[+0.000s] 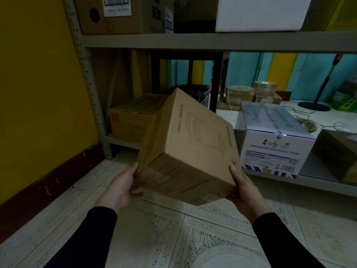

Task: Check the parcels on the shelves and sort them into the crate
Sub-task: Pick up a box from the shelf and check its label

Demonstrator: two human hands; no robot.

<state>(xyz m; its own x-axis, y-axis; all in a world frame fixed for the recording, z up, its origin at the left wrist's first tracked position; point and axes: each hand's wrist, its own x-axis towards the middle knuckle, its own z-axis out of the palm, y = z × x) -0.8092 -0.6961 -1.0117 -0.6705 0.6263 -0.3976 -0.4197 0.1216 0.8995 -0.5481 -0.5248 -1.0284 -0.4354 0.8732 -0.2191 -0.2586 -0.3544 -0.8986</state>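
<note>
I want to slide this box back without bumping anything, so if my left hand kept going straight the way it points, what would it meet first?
Probably the brown carton on the bottom shelf. The left hand, holding the tilted cardboard box, points up and forward toward it. Depth is hard to judge here.

We see a dim, underexposed interior, its corners darkening towards the frame's edges. The brightest patch lies beyond the shelving (212, 40) at right, where pale floor tiles (289, 105) catch the light. Wide-angle distortion bends the shelf post (87, 78) at left. The held cardboard box (189, 144) is sharp enough, though its print stays soft; deep shadow fills the lower shelf's back left corner.
</note>
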